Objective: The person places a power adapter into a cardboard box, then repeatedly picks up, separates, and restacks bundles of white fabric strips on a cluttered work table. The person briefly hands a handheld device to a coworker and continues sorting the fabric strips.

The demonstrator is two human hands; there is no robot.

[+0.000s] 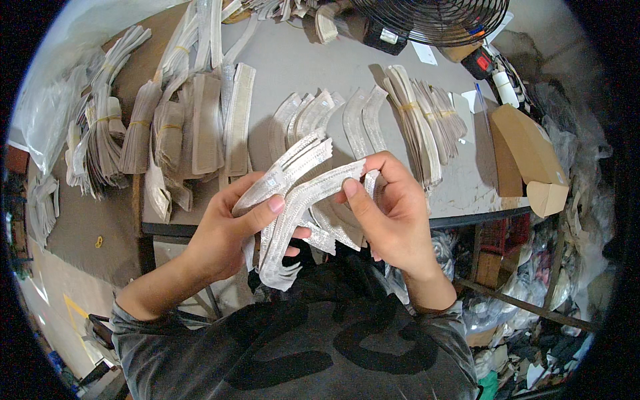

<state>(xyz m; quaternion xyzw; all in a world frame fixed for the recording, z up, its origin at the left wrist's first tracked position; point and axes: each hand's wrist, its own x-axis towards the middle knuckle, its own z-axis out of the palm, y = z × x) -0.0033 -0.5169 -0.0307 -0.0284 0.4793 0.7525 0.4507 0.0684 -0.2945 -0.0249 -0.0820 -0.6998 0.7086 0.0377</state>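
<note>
My left hand point(230, 223) grips a fanned stack of curved, whitish fabric strips point(285, 172), its thumb pressed on top. Between thumb and fingers, my right hand point(393, 217) pinches the upper end of one curved fabric strip point(313, 188). That strip runs down and left across my left hand's fingers, its lower end frayed or layered. More strip ends hang below, between the two hands. Just beyond my hands, further curved strips point(313, 113) lie in loose overlapping groups on the grey table point(293, 63).
Banded bundles of strips point(140, 137) line the table's left side. Another banded bundle point(408, 123) lies to the right. A cardboard box point(527, 150) sits at the right edge, and a black wire fan guard point(433, 20) overhangs the far side. Plastic bags point(513, 300) fill the lower right.
</note>
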